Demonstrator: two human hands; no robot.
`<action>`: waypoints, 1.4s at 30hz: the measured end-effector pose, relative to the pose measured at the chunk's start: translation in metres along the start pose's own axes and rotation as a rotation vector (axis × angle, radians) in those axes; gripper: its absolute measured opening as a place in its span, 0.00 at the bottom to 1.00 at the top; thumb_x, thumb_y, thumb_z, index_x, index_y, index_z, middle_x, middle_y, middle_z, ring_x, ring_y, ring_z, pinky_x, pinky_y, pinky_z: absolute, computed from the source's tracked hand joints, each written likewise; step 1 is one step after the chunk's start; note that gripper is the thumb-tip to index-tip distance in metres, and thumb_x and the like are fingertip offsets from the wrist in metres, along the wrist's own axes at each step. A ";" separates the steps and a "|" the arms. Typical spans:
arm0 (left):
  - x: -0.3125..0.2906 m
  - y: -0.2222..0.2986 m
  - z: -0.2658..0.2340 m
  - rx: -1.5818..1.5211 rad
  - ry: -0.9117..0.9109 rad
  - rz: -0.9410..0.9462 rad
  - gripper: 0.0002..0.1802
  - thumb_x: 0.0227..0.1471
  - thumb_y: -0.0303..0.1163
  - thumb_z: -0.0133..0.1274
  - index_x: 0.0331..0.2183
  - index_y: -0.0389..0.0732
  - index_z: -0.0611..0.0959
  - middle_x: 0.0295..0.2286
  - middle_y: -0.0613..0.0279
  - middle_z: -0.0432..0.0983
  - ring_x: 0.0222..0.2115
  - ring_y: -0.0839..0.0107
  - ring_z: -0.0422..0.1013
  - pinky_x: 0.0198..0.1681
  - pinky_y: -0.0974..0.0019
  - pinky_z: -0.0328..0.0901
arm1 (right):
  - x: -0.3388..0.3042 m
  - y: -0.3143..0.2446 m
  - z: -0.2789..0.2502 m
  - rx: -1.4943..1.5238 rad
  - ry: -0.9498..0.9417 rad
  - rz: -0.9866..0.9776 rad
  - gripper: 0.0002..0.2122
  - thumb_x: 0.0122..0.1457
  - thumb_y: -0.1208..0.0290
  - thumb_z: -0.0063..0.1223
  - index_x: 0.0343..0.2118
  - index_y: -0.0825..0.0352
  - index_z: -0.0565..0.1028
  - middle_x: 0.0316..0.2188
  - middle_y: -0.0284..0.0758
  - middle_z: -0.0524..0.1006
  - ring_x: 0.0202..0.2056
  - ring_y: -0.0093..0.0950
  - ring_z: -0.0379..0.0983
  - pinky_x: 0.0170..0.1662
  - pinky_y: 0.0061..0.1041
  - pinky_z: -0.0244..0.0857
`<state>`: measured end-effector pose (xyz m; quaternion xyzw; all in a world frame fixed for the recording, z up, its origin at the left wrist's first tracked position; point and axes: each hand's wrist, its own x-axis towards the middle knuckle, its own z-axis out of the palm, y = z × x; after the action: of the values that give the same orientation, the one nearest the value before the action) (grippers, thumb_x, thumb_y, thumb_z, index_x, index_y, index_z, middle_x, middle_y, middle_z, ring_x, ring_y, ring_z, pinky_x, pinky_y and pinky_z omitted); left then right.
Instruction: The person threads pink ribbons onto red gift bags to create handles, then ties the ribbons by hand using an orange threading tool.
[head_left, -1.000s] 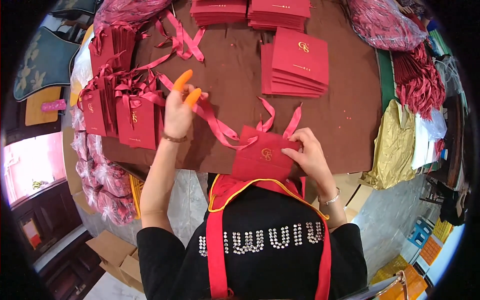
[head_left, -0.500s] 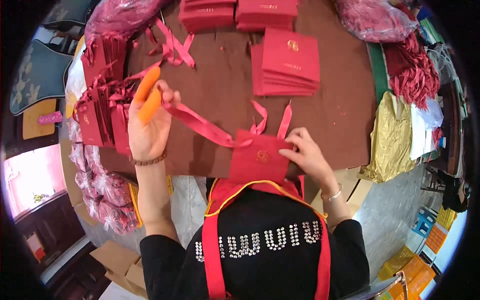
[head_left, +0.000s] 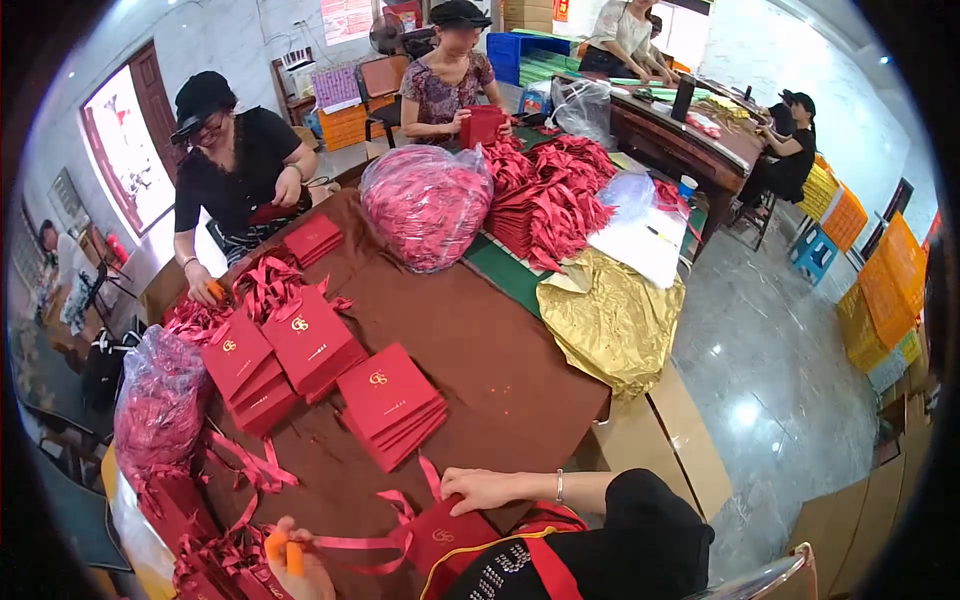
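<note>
A small flat red gift bag (head_left: pixel 440 538) with a gold mark lies at the table's near edge, against my body. My right hand (head_left: pixel 480 490) grips its upper right edge, thumb on the face. From the bag a pink-red ribbon (head_left: pixel 355 543) stretches left to my left hand (head_left: pixel 300 565), whose fingers pinch its end. Orange finger covers sit on two of those fingers. Two ribbon tails stand up loose from the bag's top. Just beyond are stacks of similar red bags (head_left: pixel 395 400). Finished-looking bags with ribbons (head_left: pixel 200 575) crowd beside my left hand.
Plastic sacks of red ribboned bags (head_left: pixel 425 205) stand on the brown tablecloth (head_left: pixel 490 340). A gold wrapper (head_left: pixel 615 325) hangs over the right edge. Co-workers sit across the table; one person's orange-tipped hand (head_left: pixel 208 290) touches ribbons at far left. Cardboard (head_left: pixel 680 440) lies right.
My view has swung up and right, bringing the room and co-workers into sight. Both hands keep their hold on the bag and the ribbon.
</note>
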<state>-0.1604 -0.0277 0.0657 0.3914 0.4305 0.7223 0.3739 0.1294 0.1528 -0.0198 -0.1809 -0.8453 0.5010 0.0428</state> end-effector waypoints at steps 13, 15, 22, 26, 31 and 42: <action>-0.005 -0.018 0.059 0.213 0.152 -0.521 0.08 0.55 0.27 0.48 0.39 0.39 0.76 0.25 0.65 0.73 0.23 0.81 0.66 0.26 0.78 0.61 | 0.018 -0.018 0.011 0.066 0.016 0.055 0.13 0.49 0.69 0.61 0.36 0.71 0.74 0.39 0.38 0.71 0.28 0.26 0.71 0.33 0.22 0.67; -0.014 -0.034 0.070 0.215 0.083 -0.545 0.11 0.55 0.28 0.47 0.41 0.39 0.76 0.27 0.66 0.73 0.26 0.81 0.68 0.29 0.78 0.63 | 0.022 -0.016 0.009 0.078 -0.028 0.037 0.14 0.48 0.70 0.61 0.36 0.71 0.74 0.39 0.37 0.71 0.27 0.24 0.70 0.32 0.21 0.66; -0.014 -0.073 0.114 0.381 -0.214 -0.626 0.13 0.56 0.26 0.42 0.43 0.35 0.72 0.26 0.62 0.73 0.25 0.76 0.70 0.31 0.72 0.66 | 0.029 -0.003 -0.010 0.094 -0.064 0.070 0.13 0.48 0.73 0.60 0.38 0.69 0.74 0.39 0.39 0.71 0.25 0.26 0.70 0.31 0.23 0.66; -0.021 -0.102 0.119 0.848 -0.363 -0.351 0.13 0.53 0.31 0.48 0.42 0.42 0.75 0.28 0.55 0.75 0.26 0.60 0.73 0.30 0.63 0.67 | 0.025 0.003 -0.014 0.197 -0.057 0.080 0.13 0.48 0.77 0.58 0.39 0.69 0.73 0.40 0.38 0.70 0.24 0.25 0.70 0.30 0.22 0.66; -0.044 -0.124 0.130 0.861 -0.211 -0.199 0.12 0.52 0.33 0.51 0.40 0.44 0.78 0.30 0.54 0.74 0.28 0.57 0.72 0.30 0.61 0.67 | 0.011 0.002 -0.017 0.450 -0.059 0.165 0.11 0.52 0.79 0.53 0.39 0.72 0.72 0.44 0.37 0.67 0.27 0.22 0.72 0.26 0.19 0.69; -0.008 -0.099 0.148 1.026 -0.146 -0.278 0.08 0.47 0.26 0.50 0.33 0.38 0.78 0.29 0.53 0.74 0.30 0.55 0.71 0.32 0.59 0.66 | 0.026 0.030 -0.034 0.677 -0.025 0.089 0.06 0.57 0.77 0.49 0.37 0.70 0.71 0.39 0.32 0.67 0.28 0.20 0.70 0.26 0.18 0.67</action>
<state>-0.0053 0.0484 0.0205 0.5122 0.7489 0.3338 0.2558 0.1217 0.2034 -0.0316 -0.1870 -0.6227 0.7567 0.0679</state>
